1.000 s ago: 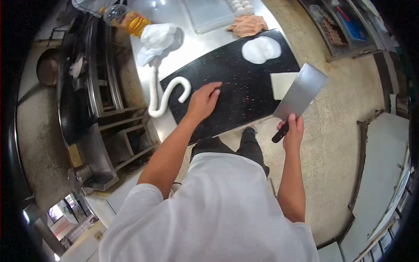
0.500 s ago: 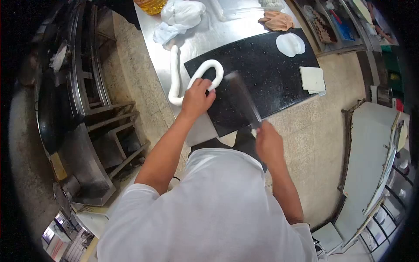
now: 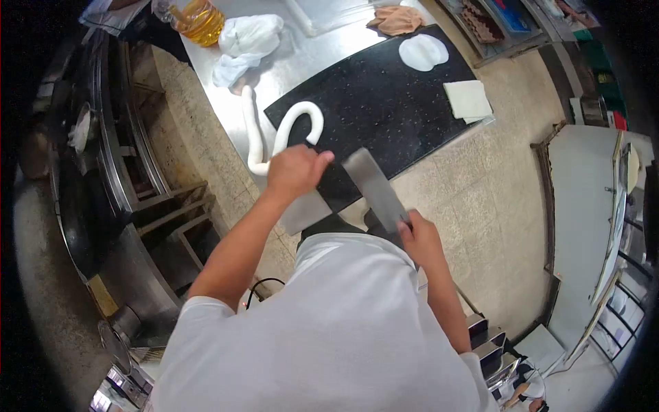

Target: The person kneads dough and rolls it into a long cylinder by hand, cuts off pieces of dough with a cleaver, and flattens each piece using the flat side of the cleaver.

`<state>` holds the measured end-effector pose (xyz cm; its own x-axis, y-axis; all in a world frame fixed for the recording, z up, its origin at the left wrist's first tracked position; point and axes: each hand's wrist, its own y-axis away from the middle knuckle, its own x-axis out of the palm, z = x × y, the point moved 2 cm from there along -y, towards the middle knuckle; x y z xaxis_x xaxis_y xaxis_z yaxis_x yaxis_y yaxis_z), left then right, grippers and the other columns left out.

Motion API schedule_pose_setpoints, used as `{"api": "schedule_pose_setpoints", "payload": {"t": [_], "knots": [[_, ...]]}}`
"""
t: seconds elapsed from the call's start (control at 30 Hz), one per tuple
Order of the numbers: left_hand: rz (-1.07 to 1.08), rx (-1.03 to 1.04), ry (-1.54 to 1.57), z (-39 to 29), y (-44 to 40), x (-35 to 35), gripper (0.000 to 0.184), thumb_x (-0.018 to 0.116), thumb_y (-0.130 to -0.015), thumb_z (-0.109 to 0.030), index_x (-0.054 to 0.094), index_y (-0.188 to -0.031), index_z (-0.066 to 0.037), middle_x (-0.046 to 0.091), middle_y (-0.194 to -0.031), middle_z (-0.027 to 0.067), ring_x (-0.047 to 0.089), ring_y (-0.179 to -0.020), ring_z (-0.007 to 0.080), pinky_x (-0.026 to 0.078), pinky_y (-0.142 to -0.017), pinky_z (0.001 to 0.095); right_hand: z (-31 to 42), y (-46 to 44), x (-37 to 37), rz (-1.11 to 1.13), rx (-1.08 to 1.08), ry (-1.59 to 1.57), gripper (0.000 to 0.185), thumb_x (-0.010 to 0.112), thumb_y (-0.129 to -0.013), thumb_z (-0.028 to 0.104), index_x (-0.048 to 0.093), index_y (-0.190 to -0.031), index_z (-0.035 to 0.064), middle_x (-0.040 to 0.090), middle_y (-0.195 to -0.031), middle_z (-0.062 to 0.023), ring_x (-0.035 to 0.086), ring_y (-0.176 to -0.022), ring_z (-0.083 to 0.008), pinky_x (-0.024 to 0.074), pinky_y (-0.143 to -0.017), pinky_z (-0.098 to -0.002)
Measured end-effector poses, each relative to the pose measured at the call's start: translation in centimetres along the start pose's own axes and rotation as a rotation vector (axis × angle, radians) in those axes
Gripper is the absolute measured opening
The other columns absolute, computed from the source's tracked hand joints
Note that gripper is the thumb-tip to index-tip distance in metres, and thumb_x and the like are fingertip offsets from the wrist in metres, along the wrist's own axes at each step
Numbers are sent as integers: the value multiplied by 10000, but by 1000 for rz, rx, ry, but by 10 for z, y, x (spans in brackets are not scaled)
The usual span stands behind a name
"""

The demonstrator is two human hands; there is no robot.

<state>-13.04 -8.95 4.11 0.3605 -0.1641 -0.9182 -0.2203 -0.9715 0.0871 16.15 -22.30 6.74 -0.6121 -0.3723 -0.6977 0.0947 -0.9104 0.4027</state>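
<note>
My right hand [image 3: 421,240] grips the handle of a broad cleaver [image 3: 374,187], whose blade points up and left over the front edge of the black board [image 3: 371,96]. My left hand [image 3: 295,172] is at the board's left corner, beside a long white dough rope [image 3: 252,130] that bends in a hook; the hand covers part of it. The thumb sticks out to the right, and the curled fingers hide whatever is under them. A flat round white dough piece [image 3: 423,52] lies at the board's back right, and square white sheets [image 3: 468,99] lie at its right edge.
On the steel table [image 3: 223,103] are a white plastic bag [image 3: 250,38], a bottle of yellow oil [image 3: 200,22], an orange-brown cloth [image 3: 398,20] and a clear tray [image 3: 329,14]. Another person's sleeve [image 3: 117,15] shows at the top left.
The cleaver swung from the right toward the board's middle, then drew back to its front edge. My left hand reached the dough rope and then shifted slightly down and left. The camera view also shifted.
</note>
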Motion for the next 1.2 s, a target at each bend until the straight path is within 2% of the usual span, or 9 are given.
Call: {"api": "schedule_pose_setpoints", "payload": {"t": [0.1, 0.17, 0.27, 0.4, 0.5, 0.67, 0.87, 1.13, 1.2], "knots": [[390, 262, -124, -44, 1, 28, 374, 564, -993, -442, 750, -917, -128, 711, -1034, 175, 644, -1096, 374, 511, -879, 525, -44, 38, -22, -97, 116, -254, 194, 642, -949, 189, 605, -979, 1, 700, -824, -191, 697, -737, -356, 539, -651, -416], [-73, 594, -301, -68, -3, 62, 501, 497, -1002, -535, 632, -1350, -200, 547, -1449, 163, 431, -1407, 404, 326, -1124, 635, -66, 36, -44, -208, 143, -415, 216, 654, -958, 213, 626, -957, -2, 699, -764, -158, 698, -689, -295, 530, -627, -377], [120, 481, -172, -100, -42, 79, 690, 456, -979, -627, 380, -1570, -278, 256, -1661, 115, 171, -1539, 393, 45, -1191, 702, -68, 22, -106, -481, 133, -603, 276, 611, -1011, 267, 632, -972, -5, 625, -758, -41, 585, -638, -98, 486, -587, -277], [118, 544, -172, -125, -76, 82, 662, 455, -988, -612, 432, -1539, -246, 300, -1639, 131, 216, -1524, 404, 118, -1205, 658, -101, -105, -120, -697, -69, -917, 293, 560, -1040, 289, 592, -1056, -2, 590, -794, -47, 600, -638, -132, 493, -603, -292], [88, 493, -191, -129, -81, 91, 655, 463, -997, -583, 424, -1545, -226, 313, -1634, 132, 234, -1525, 376, 134, -1224, 608, -136, -170, -92, -318, 466, -1189, 236, 535, -1038, 295, 527, -992, 63, 555, -712, -45, 545, -545, -154, 477, -521, -319], [131, 367, 112, -120, -93, 85, 665, 463, -1003, -568, 393, -1562, -216, 298, -1644, 127, 211, -1538, 356, 127, -1232, 585, -108, -113, -71, -141, 386, -776, 270, 572, -1024, 311, 578, -963, 48, 570, -689, -43, 524, -500, -121, 421, -443, -314], [297, 827, -54, -108, -57, 84, 699, 544, -923, -631, 470, -1515, -268, 384, -1609, 62, 278, -1518, 332, 144, -1229, 597, -58, -61, 20, 272, 165, -378, 460, 700, -903, 387, 652, -1072, -38, 702, -885, -280, 698, -891, -447, 525, -805, -480], [146, 769, -135, -121, -124, 87, 690, 484, -949, -632, 471, -1518, -242, 353, -1624, 90, 243, -1529, 342, 125, -1219, 623, -58, -130, -37, 474, 326, -297, 436, 695, -909, 389, 686, -1115, 5, 734, -937, -224, 715, -914, -390, 530, -809, -465], [166, 788, -152, -125, -121, 86, 697, 477, -957, -631, 440, -1534, -242, 318, -1637, 113, 224, -1536, 344, 121, -1218, 626, -60, -116, -27, 176, 118, -346, 477, 706, -892, 420, 683, -1119, 1, 729, -982, -234, 707, -967, -398, 530, -856, -473]]}}
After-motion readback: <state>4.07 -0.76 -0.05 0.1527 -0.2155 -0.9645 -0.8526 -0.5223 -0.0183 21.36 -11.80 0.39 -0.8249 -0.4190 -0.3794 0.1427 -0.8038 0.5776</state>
